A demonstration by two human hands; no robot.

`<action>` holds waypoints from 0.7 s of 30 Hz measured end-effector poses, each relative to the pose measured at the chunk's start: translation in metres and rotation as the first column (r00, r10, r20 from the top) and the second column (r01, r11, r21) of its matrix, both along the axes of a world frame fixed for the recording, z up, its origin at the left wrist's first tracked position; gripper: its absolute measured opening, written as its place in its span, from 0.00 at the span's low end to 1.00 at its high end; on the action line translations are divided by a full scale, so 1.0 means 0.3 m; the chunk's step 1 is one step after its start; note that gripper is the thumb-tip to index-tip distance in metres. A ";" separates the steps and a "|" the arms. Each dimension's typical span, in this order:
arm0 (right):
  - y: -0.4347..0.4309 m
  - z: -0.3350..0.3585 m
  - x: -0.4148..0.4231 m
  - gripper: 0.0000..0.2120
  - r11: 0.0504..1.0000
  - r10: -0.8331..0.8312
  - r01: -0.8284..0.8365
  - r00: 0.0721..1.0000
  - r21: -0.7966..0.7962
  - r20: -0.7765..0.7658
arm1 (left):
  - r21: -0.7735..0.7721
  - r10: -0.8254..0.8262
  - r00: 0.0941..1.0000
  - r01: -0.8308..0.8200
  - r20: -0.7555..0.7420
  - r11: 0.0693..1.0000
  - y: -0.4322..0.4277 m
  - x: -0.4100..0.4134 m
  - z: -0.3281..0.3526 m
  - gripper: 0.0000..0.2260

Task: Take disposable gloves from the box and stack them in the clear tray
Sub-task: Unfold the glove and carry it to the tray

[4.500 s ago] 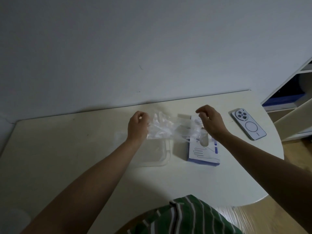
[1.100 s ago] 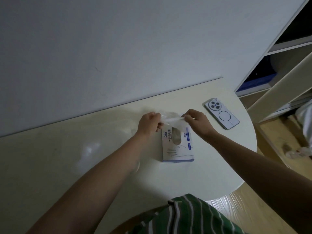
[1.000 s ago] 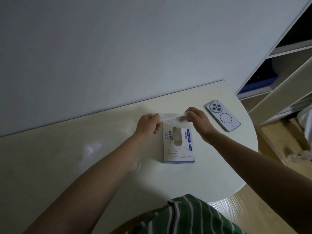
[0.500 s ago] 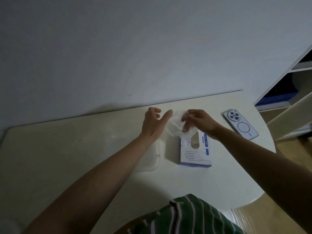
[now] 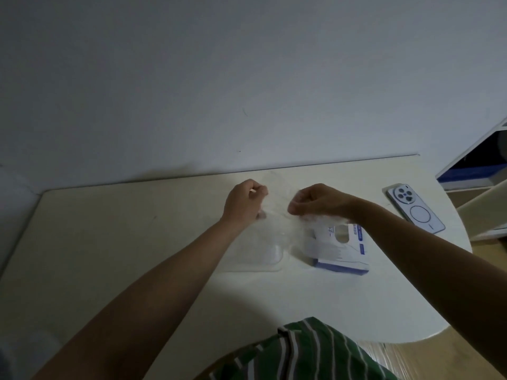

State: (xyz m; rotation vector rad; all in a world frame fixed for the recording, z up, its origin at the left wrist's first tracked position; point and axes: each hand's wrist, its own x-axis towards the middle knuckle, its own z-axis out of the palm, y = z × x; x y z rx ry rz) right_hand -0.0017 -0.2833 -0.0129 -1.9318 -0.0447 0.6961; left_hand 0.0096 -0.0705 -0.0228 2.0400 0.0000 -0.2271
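A thin clear disposable glove hangs stretched between my two hands above the table. My left hand pinches its left edge with curled fingers. My right hand pinches the right edge. The white and blue glove box lies flat under my right wrist, its oval opening facing up. Below my left hand, left of the box, sits the clear tray; my left forearm hides most of it. The tray's contents are too faint to make out.
A phone lies back-up on the cream table at the far right. A grey wall runs along the table's far edge. White shelving stands at the right. My green striped shirt shows at the bottom.
My hands have drawn apart and spread the glove out between them, moving left from above the box toward the tray. My left hand, open half a second ago, now pinches the glove.
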 end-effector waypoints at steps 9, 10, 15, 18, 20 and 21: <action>0.157 -0.025 0.058 0.03 0.668 -0.046 0.307 0.926 0.678 -0.374 | 0.238 0.134 0.984 -0.160 0.120 0.958 0.230 -0.021 -0.064 0.11; 0.173 -0.025 0.061 0.02 0.710 -0.058 0.292 0.931 0.641 -0.360 | 0.265 0.142 0.982 -0.171 0.127 0.949 0.247 -0.023 -0.070 0.10; 0.236 -0.046 0.067 0.09 0.956 -0.238 0.252 0.966 0.149 -0.103 | 0.309 0.186 0.983 -0.177 0.002 0.935 0.320 -0.029 -0.098 0.11; 0.278 -0.054 0.061 0.12 0.964 -0.243 0.251 0.965 0.084 -0.097 | 0.181 0.185 0.972 -0.157 -0.148 0.971 0.325 -0.028 -0.091 0.19; 0.296 -0.050 0.056 0.14 0.974 -0.219 0.223 0.972 0.045 -0.087 | 0.225 0.154 0.984 -0.130 -0.093 0.966 0.320 -0.029 -0.097 0.14; 0.298 -0.043 0.056 0.14 0.974 -0.227 0.228 0.971 0.011 -0.072 | 0.279 0.155 0.987 -0.137 -0.041 0.951 0.319 -0.028 -0.102 0.11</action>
